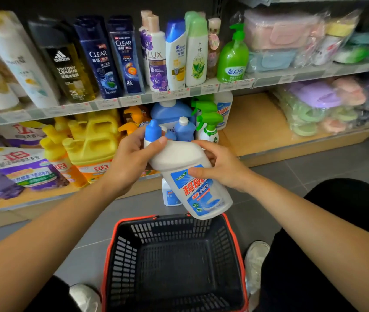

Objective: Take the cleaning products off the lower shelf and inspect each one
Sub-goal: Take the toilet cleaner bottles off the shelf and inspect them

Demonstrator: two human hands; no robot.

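A white toilet-cleaner bottle (185,174) with a blue cap and a blue-and-red label hangs tilted in front of the lower shelf (257,129), above a basket. My left hand (131,161) grips its neck and shoulder just below the cap. My right hand (221,165) holds its right side, thumb on the label. A second white bottle (169,197) of the same kind stands on the floor behind it. On the lower shelf remain blue bottles (180,124), green-trigger sprays (208,124) and yellow jugs (93,143).
A black shopping basket with a red rim (120,224) stands on the grey floor between my knees. The upper shelf (134,99) carries shampoo bottles and a green pump bottle (233,55). Detergent pouches (21,167) lie at lower left, bagged plastic goods (318,104) at right.
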